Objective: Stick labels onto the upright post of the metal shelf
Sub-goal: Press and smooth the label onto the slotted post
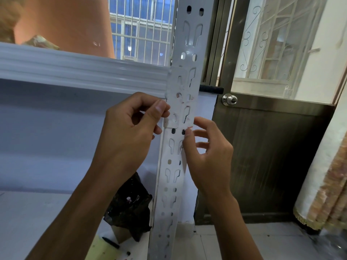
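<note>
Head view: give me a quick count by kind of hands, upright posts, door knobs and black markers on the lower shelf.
Hands: 2, left hand and right hand
Upright posts: 1, the upright post
Door knobs: 1, the door knob
Black markers: 1, the black marker; a dark tip nearby cannot be identified
Total: 5

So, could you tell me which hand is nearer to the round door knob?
Right. The right hand sits just right of the post, below-left of the door knob; the left hand is on the post's far side.
</note>
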